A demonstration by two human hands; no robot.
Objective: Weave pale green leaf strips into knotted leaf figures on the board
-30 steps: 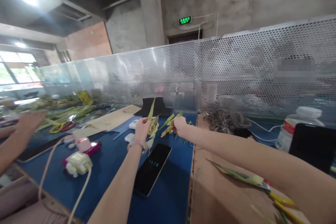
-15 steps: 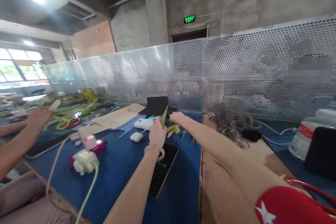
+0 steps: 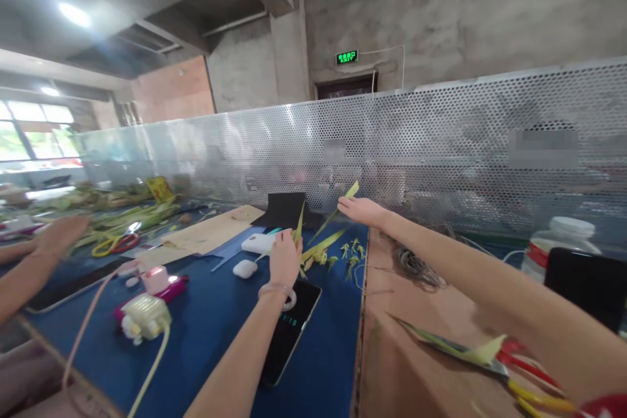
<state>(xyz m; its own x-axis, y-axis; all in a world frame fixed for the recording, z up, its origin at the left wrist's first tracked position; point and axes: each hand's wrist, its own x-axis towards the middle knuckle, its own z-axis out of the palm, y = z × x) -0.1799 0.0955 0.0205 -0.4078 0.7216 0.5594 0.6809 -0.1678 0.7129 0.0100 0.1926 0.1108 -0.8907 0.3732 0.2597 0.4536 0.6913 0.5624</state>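
My left hand [image 3: 285, 258], a bracelet on its wrist, is closed on a pointed green leaf [image 3: 299, 221] above the blue table [image 3: 215, 339]. Farther right, my right hand [image 3: 365, 210] pinches a long, narrow leaf strip [image 3: 351, 190] that slants down toward the left hand. Between and below the hands, yellow-green leaf pieces [image 3: 318, 253] lie on the table, with small knotted-looking bits [image 3: 351, 251] beside them. Under my left wrist rests a dark phone [image 3: 292, 333]. Just left of that hand are a white earbud case [image 3: 245, 268] and a white device [image 3: 257, 243].
Red-and-yellow scissors [image 3: 504, 369] lie on the brown board [image 3: 406, 379] under my right forearm, a leaf across them. Behind stands a perforated metal screen [image 3: 274, 150]. At left are a co-worker's hand [image 3: 63, 233], other scissors [image 3: 115, 245] and a plug with cable [image 3: 145, 317].
My right hand has moved up and right, away from my left, and a leaf strip now shows in it. My left hand keeps its leaf. The scissors on the board have come into view.
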